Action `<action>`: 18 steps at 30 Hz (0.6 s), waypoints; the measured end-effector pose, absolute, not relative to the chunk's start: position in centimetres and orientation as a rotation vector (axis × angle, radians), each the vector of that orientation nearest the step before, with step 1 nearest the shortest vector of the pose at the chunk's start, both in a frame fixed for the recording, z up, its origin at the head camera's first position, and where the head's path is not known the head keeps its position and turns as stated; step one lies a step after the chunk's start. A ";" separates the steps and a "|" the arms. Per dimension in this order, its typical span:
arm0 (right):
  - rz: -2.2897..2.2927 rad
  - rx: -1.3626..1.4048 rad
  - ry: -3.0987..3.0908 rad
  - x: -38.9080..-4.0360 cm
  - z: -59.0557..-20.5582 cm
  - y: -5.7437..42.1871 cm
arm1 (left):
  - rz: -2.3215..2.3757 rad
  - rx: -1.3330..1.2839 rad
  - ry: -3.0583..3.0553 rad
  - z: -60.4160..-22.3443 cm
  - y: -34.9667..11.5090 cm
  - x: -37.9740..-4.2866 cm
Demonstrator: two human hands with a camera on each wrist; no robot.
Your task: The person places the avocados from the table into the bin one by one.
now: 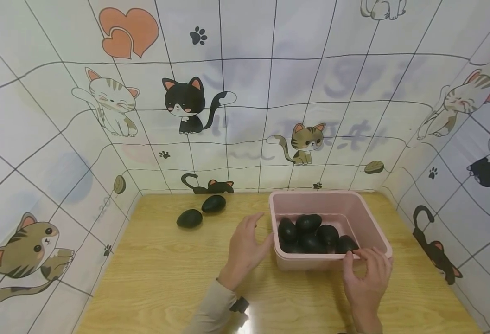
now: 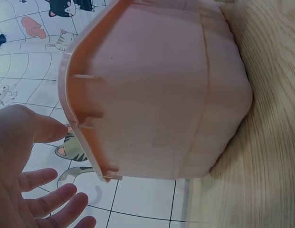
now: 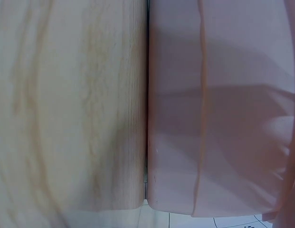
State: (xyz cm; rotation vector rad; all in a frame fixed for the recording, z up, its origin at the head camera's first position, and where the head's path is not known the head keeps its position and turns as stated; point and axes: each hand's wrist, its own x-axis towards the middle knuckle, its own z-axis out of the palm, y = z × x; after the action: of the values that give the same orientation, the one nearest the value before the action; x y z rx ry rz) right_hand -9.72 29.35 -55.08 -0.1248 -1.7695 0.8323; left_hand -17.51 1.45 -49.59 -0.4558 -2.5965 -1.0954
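Observation:
A pink plastic bin [image 1: 317, 262] stands on the wooden table with several dark green avocados [image 1: 308, 223] inside. My left hand [image 1: 246, 243] is beside the bin's left wall, fingers spread and thumb right at the rim, holding nothing. In the left wrist view, the thumb tip overlaps the rim [image 2: 66, 90]. My right hand [image 1: 367, 273] grips the rim at the bin's front right corner, fingers over the edge and thumb on the near side. Only a sliver of that hand shows in the right wrist view, beside the bin wall [image 3: 178, 118].
Two more avocados [image 1: 189, 218] lie on the table [image 1: 165, 269] to the left of the bin, towards the back. A cloth [image 1: 249, 83] printed with cats and grid lines hangs behind the table and along both sides.

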 end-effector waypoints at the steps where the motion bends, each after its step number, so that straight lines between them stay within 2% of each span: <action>1: 0.831 -0.124 -1.770 -9.7 -55.1 29.3 | -1.098 -0.457 -2.591 -49.7 1.3 -17.6; 18: 0.830 -0.116 -1.761 -9.8 -54.9 29.3 | -1.048 -0.386 -2.638 -50.9 -0.1 -18.0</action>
State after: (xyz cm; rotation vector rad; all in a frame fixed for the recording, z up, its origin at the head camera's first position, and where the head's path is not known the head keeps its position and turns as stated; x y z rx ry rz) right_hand -9.78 29.27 -54.88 -0.1158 -1.7611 0.8295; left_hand -18.01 -0.12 -50.86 -0.3863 -2.6378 -1.0476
